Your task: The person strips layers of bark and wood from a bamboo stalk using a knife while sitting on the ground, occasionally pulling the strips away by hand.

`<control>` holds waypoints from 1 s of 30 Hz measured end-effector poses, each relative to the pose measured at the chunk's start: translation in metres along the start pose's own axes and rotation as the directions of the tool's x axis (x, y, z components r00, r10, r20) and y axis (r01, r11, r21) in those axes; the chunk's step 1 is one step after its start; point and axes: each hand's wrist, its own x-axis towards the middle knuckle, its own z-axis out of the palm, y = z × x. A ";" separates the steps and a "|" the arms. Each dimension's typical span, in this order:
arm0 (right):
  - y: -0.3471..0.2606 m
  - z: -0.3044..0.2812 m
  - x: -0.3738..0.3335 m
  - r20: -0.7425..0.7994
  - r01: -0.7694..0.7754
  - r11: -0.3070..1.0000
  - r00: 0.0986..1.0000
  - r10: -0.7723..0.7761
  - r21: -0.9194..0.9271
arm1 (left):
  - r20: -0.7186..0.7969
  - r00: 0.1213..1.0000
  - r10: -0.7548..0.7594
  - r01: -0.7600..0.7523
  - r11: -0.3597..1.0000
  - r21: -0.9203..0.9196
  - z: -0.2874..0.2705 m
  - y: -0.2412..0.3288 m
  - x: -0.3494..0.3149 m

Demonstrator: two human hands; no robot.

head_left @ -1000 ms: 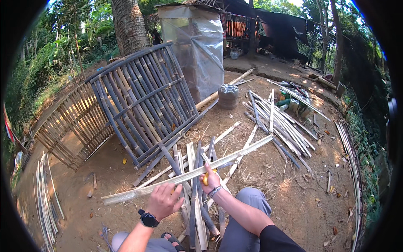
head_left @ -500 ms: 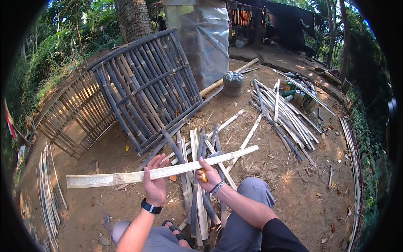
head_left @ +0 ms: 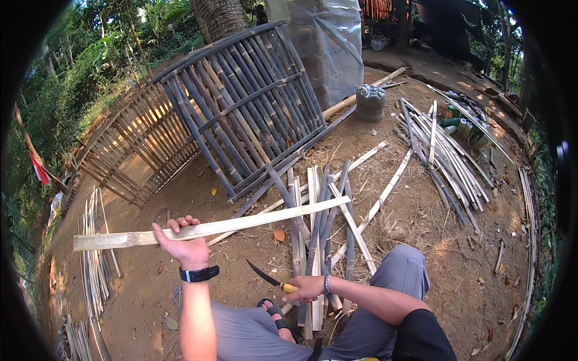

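Note:
A long pale split bamboo strip (head_left: 259,224) lies across my left hand (head_left: 185,245), which holds it near its left end with the fingers curled round it. The strip's far end reaches right, over a heap of bamboo strips (head_left: 316,240) on the ground. Below the strip, my right hand (head_left: 308,288) grips a knife (head_left: 265,274) by its yellowish handle. The dark curved blade points left and up, apart from the strip. Some fingers of my right hand are hidden.
A dark bamboo slatted panel (head_left: 247,108) leans ahead, beside a lighter slatted panel (head_left: 138,150). More strips lie in piles at right (head_left: 445,156) and left (head_left: 93,259). A plastic-topped dark container (head_left: 369,105) stands ahead. My bent knees frame the heap.
My right hand has come off the strip and dropped down with the knife, its blade swung to the left. My left hand has moved left along with the strip. The view has shifted.

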 end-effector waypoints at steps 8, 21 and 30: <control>0.020 -0.075 -0.066 -0.374 0.006 0.956 0.919 -0.121 -0.294 | 0.130 0.988 0.085 -0.107 0.980 0.169 -0.011 0.012 -0.006; 0.025 0.087 -0.051 -0.674 -0.022 0.993 0.736 -0.065 -0.120 | 0.217 0.964 0.153 -0.200 0.957 0.210 -0.068 0.026 -0.093; 0.029 0.082 -0.054 -0.698 -0.082 0.977 0.712 -0.081 -0.197 | 0.311 0.932 0.186 -0.263 0.938 0.228 -0.027 0.012 -0.104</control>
